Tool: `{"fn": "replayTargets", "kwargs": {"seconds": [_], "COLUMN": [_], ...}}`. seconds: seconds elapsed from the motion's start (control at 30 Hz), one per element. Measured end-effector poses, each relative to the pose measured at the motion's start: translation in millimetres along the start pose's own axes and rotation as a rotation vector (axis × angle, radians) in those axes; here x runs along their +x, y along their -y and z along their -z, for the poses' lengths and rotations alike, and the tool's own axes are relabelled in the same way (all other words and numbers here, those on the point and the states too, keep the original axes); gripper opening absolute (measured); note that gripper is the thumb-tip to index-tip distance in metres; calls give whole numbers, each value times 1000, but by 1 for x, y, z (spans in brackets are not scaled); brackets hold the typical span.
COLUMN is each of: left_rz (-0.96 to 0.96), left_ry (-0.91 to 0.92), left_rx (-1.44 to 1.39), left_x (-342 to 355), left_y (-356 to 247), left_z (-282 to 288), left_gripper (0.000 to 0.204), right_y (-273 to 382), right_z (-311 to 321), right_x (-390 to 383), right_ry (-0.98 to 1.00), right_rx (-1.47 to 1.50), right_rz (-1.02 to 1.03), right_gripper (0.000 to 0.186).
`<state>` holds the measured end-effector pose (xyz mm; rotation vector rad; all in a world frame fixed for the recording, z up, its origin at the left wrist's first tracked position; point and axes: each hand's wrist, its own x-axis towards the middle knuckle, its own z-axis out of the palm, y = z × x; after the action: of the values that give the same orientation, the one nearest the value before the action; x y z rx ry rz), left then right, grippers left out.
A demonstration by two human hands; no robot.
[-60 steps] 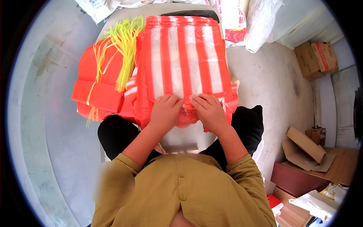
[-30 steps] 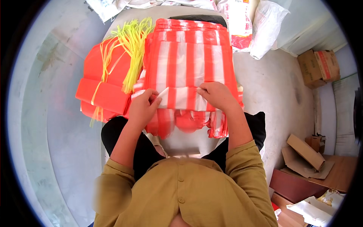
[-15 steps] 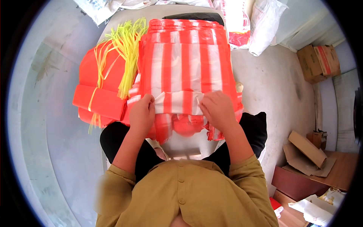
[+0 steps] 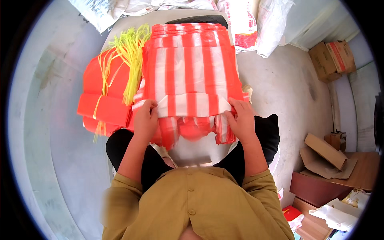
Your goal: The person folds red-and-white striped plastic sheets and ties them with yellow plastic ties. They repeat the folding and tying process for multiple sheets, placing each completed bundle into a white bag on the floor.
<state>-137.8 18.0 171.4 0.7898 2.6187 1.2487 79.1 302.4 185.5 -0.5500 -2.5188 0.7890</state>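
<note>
A stack of red-and-white striped plastic bags lies in front of me. Across its near part the top bag has a flat folded-over band. At the band's left end my left hand pinches the plastic between thumb and fingers. My right hand has the band's right end between its thumb and fingers. Below the band, crumpled striped plastic hangs toward my lap, with a rounded red piece in the middle.
Folded red sheets tied with a yellow strip lie left of the stack, beneath a bunch of yellow strips. A black folded thing lies behind the stack. White sacks stand beyond. Cardboard boxes are on the right.
My right hand has moved outward to the right, to the end of the folded band, which now shows wider between my hands. My left hand has shifted slightly left. The view has shifted a little.
</note>
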Motion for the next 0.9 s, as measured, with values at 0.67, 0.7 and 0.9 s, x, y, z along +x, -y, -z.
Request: {"fn": "replayTargets", "kwargs": {"seconds": [0.67,0.7,0.9], "left_rz": [16,-24,-166], "left_ry": [-56,-64,-31], "left_rx": [-54,-32,52], "left_x": [-1,-1,-9], "left_y": [7,8,18], "left_z": [-11,-11,-8], "left_gripper": [9,10,23], "right_y": [-32,-31,-23], "right_z": [-19,-19,-7], "right_x": [4,3,3], "right_ry": [-100,-136,0], "right_rx": [231,150,2], "right_rz": [-162,-66,7], "right_gripper": [13,13,25]}}
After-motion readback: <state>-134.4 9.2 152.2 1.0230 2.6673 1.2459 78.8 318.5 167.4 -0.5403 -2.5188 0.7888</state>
